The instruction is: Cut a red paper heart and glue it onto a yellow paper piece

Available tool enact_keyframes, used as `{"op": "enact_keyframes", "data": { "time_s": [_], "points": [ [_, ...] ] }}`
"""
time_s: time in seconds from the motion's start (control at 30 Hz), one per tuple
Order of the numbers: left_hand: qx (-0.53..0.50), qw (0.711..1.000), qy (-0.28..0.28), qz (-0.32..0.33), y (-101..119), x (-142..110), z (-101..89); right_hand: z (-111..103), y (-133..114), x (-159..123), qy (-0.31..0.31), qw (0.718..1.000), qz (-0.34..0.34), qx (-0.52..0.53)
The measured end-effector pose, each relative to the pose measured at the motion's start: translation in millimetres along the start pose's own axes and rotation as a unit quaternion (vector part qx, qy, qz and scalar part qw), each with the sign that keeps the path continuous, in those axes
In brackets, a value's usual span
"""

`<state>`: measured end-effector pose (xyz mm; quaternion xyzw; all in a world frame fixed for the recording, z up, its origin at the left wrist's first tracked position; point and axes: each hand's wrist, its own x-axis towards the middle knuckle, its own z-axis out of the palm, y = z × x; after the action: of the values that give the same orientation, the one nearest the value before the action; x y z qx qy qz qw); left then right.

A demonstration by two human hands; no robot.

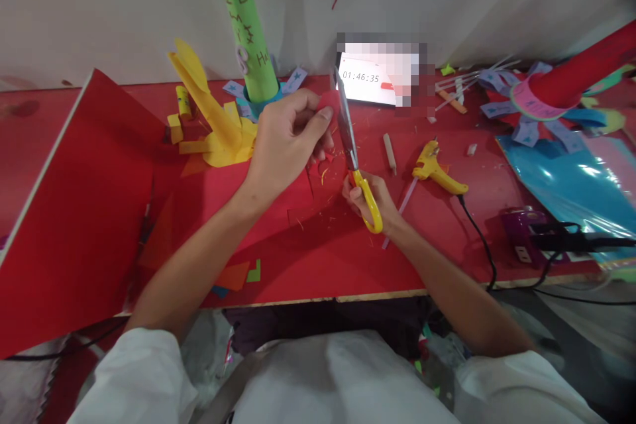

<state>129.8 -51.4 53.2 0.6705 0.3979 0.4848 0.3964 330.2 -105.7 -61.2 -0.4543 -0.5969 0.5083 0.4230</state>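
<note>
My left hand is raised over the table and pinches a small piece of red paper between thumb and fingers. In my right hand is a pair of scissors with yellow handles, its metal blades pointing up and away from me. The blades stand just right of the red paper; whether they touch it I cannot tell. Beneath both hands lie a red sheet and scattered thin yellow and red scraps.
A yellow glue gun with a black cord lies right. Behind stand a lit screen, a green paper tube and a yellow paper figure. A red board leans left. A purple power block sits near the front right.
</note>
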Motion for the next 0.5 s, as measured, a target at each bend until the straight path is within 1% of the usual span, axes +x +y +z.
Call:
{"op": "enact_keyframes", "data": {
  "time_s": [0.37,0.43,0.5],
  "points": [
    [-0.002,1.000,0.018,0.025,-0.6,2.0,-2.7,0.8,-0.2,1.1,0.005,1.000,-0.004,0.009],
    [0.001,0.999,0.021,0.026,0.1,2.2,-3.1,0.2,-0.4,1.1,0.000,1.000,0.000,0.011],
    [0.004,0.999,0.027,0.029,1.2,2.1,-3.1,-0.7,-0.4,1.3,-0.019,1.000,0.013,0.009]
  ]
}}
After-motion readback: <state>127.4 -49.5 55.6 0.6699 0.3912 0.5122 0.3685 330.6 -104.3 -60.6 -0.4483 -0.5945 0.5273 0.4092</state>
